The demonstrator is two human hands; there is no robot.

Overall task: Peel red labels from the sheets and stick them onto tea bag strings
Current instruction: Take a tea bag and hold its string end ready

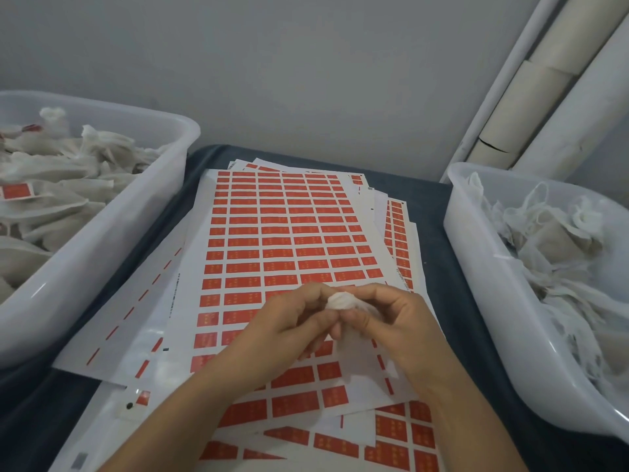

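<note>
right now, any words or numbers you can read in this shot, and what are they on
None can be read.
Yellow print on the red labels of the top sheet: too small and blurred.
Black print down the sheet's left margin and right margin: blurred.
Red label on a tea bag in the left bin: blurred.

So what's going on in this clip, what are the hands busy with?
A person is labelling tea bags. Both hands, the left hand and the right hand, hold one white tea bag between their fingertips above the top sheet of red labels. More sheets lie fanned beneath it on a dark cloth. The left bin holds bags, some already bearing red labels; the right bin holds bags with none visible.
</note>
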